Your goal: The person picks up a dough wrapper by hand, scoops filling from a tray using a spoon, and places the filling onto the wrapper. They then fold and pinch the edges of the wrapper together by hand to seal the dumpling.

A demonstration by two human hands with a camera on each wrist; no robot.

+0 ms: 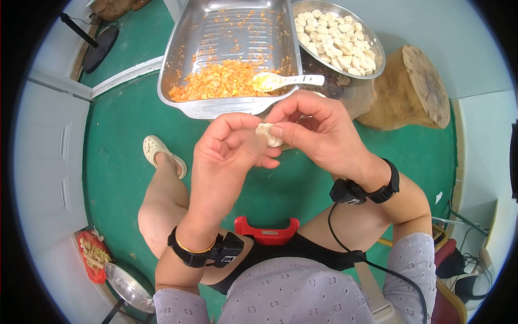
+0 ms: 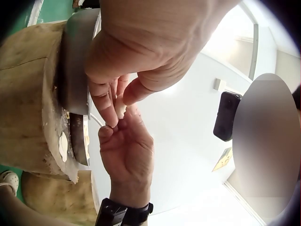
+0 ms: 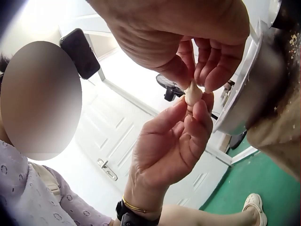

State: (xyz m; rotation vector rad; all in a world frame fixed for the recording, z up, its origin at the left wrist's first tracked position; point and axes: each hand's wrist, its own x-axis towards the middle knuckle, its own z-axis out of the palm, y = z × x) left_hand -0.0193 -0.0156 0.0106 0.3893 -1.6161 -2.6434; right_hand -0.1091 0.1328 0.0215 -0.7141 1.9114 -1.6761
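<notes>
As my left hand (image 1: 224, 151) pinches the small dough dumpling (image 1: 267, 133) from eight o'clock, my right hand (image 1: 324, 124) pinches its edge from three, metal tray (image 1: 216, 110) up at eleven, steel bowl (image 1: 380, 56) of dumplings (image 1: 334, 40) at one; light and soft, it looks, likely to tear under a hard squeeze, so the edge seems the safer hold, not the plump belly
</notes>
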